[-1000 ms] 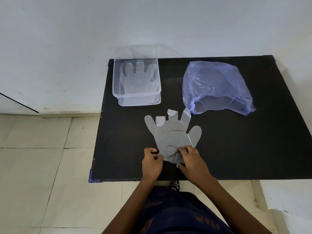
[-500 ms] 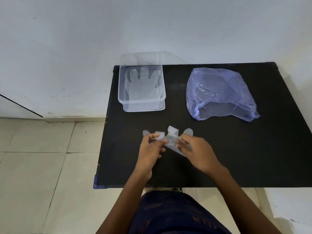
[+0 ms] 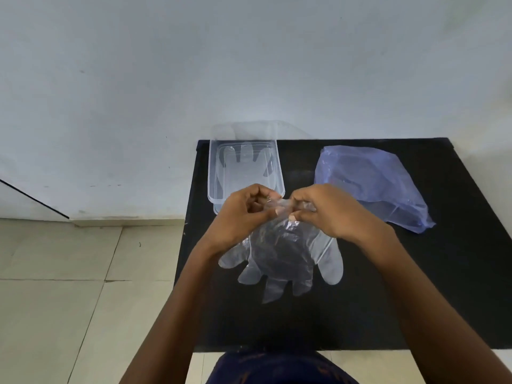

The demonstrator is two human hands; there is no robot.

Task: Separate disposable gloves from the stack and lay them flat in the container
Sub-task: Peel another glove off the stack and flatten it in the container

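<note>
A clear disposable glove [image 3: 279, 259] hangs in the air over the black table [image 3: 415, 286], fingers pointing down toward me. My left hand [image 3: 243, 214] and my right hand [image 3: 327, 209] both pinch its cuff edge, close together. Behind my hands stands the clear plastic container [image 3: 214, 173], with a glove [image 3: 243, 164] lying flat inside it. I cannot tell whether I hold one glove or more than one layer.
A crumpled blue plastic bag [image 3: 371, 184] lies at the table's back right. The white wall runs right behind the table. Tiled floor lies to the left, beyond the table's left edge.
The glove lay flat on the table with my hands at its cuff. Both hands have lifted it up and away from me, so its fingers now hang downward.
</note>
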